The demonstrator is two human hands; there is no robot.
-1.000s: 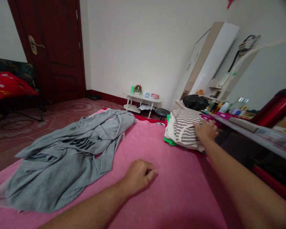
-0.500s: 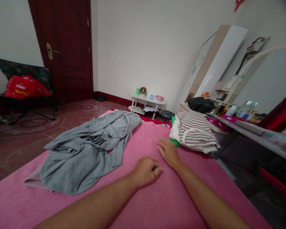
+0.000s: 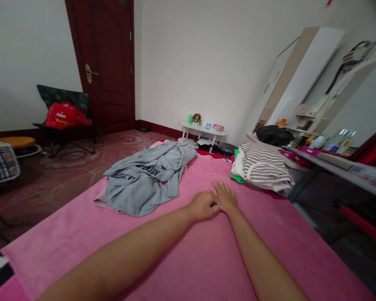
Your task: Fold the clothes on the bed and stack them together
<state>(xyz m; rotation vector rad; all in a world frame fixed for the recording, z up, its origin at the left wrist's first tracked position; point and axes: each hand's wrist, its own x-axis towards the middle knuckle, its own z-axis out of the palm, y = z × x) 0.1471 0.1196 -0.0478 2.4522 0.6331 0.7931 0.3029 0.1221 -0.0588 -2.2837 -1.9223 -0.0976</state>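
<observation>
My left hand (image 3: 203, 205) rests on the pink blanket (image 3: 181, 251) with its fingers curled into a loose fist, nothing visible in it. My right hand (image 3: 224, 196) lies flat beside it, fingers stretched out, touching the left hand's knuckles. A crumpled grey hoodie (image 3: 147, 177) lies to the left of both hands. A folded stack topped by a striped white garment (image 3: 265, 167) sits to the right, just beyond my right hand, over a green piece.
A dark red door (image 3: 106, 62) stands at the back left, with a folding chair holding a red bag (image 3: 65, 115). A small white table (image 3: 202, 133) is by the far wall. A cluttered shelf edge (image 3: 335, 165) runs along the right.
My right hand left the striped stack, swept left across the blanket and now lies flat against the left fist. The view has pulled back and turned left.
</observation>
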